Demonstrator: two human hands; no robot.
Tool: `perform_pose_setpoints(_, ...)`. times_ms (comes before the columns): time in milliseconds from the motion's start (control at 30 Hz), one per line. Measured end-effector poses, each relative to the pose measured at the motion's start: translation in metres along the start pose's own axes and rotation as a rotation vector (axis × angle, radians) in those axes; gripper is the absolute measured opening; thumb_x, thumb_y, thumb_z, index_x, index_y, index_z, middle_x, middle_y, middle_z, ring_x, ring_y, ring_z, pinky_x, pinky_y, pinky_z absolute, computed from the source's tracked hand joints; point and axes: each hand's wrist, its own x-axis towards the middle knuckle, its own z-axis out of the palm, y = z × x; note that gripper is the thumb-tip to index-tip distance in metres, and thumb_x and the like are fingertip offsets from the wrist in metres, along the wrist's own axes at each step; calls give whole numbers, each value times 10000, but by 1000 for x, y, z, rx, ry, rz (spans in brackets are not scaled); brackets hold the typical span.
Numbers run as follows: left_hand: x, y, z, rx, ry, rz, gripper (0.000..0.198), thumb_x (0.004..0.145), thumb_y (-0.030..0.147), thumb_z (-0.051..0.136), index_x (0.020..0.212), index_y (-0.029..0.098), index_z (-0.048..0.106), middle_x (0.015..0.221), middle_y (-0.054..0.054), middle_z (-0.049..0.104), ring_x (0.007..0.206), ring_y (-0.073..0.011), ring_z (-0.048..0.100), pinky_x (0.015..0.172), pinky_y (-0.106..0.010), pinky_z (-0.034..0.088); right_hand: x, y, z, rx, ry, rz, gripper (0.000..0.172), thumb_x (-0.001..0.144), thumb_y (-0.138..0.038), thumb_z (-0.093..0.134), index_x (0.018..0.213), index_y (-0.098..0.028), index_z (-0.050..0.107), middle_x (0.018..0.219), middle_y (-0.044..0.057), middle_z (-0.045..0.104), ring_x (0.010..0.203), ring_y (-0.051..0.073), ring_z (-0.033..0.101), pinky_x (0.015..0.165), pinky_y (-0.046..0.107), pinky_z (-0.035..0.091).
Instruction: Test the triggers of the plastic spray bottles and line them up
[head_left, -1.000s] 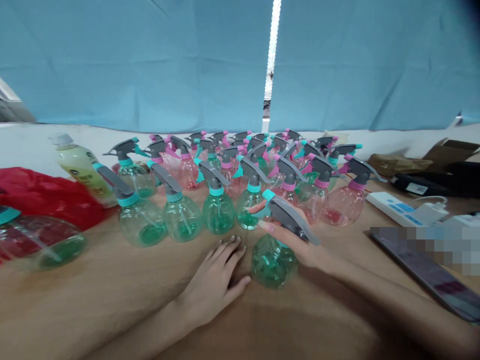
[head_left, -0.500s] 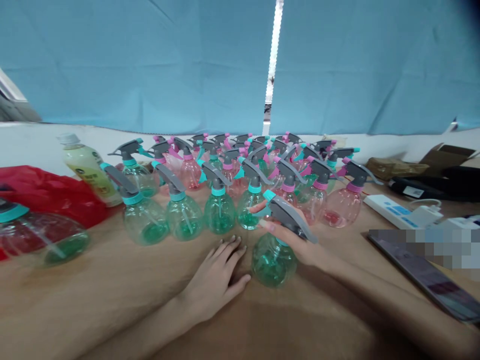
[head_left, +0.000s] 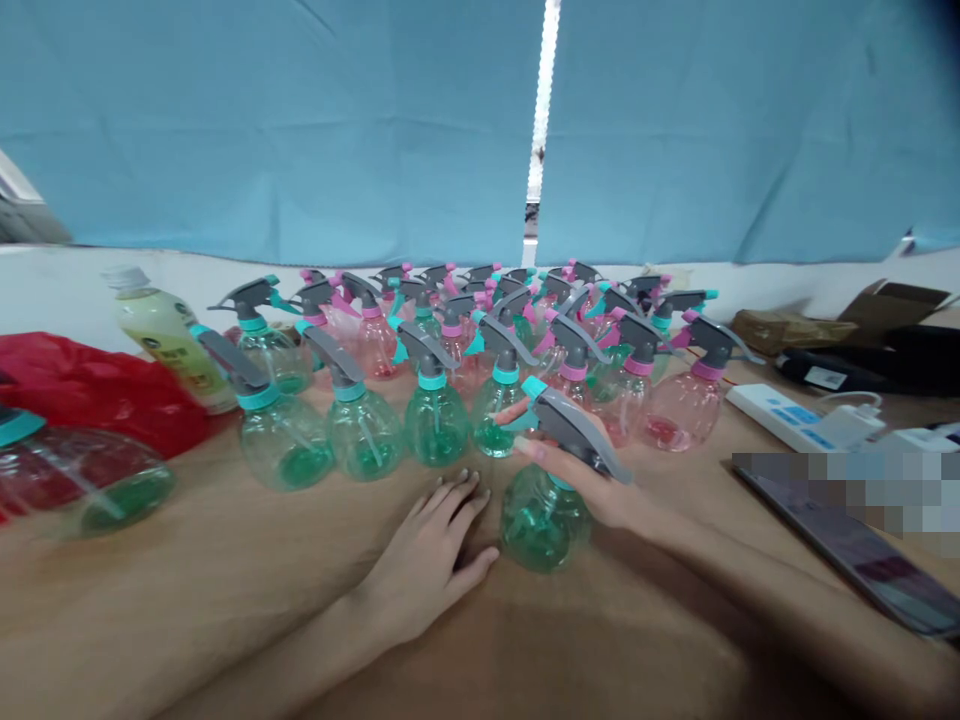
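My right hand point(head_left: 592, 480) is wrapped round the neck of a green spray bottle point(head_left: 541, 525) with a grey trigger head and turquoise nozzle. That bottle is upright in front of the others, with some liquid inside. Flat on the table point(head_left: 247, 600) lies my left hand point(head_left: 427, 560), fingers spread, just left of the held bottle and apart from it. Beyond my hands a front row of green spray bottles point(head_left: 437, 430) runs into pink spray bottles point(head_left: 679, 412) on the right, with several more crowded behind.
On the left, another green spray bottle point(head_left: 112, 490) stands by a red plastic bag point(head_left: 142, 410) and a labelled drink bottle point(head_left: 169, 335). A phone point(head_left: 847, 545), a white power strip point(head_left: 780, 418) and an open cardboard box point(head_left: 892, 312) lie to the right. Blue cloth point(head_left: 300, 130) hangs behind.
The view has shifted slightly. My right hand keeps its hold on the green spray bottle, and my left hand stays flat on the table.
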Motion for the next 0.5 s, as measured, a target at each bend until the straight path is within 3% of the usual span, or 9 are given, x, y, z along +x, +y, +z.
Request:
perform_pose_setpoints(333, 0, -1, 1, 17, 20, 11, 494, 943, 414, 505, 1347, 133, 458, 1429, -146, 452, 1326, -289, 397, 1062, -469, 350, 2, -5, -1, -50, -5, -28, 120, 892, -356, 561, 936, -245, 558, 729, -45, 519, 601, 99, 433, 603, 274, 371)
perform_pose_setpoints(500, 0, -2, 2, 9, 46, 17, 500, 944, 425, 501, 1347, 134, 453, 1424, -147, 457, 1317, -289, 410, 1058, -470, 356, 5, -10, -3, -42, -42, -9, 195, 895, -367, 558, 788, -212, 510, 681, -56, 468, 595, 80, 414, 572, 250, 347)
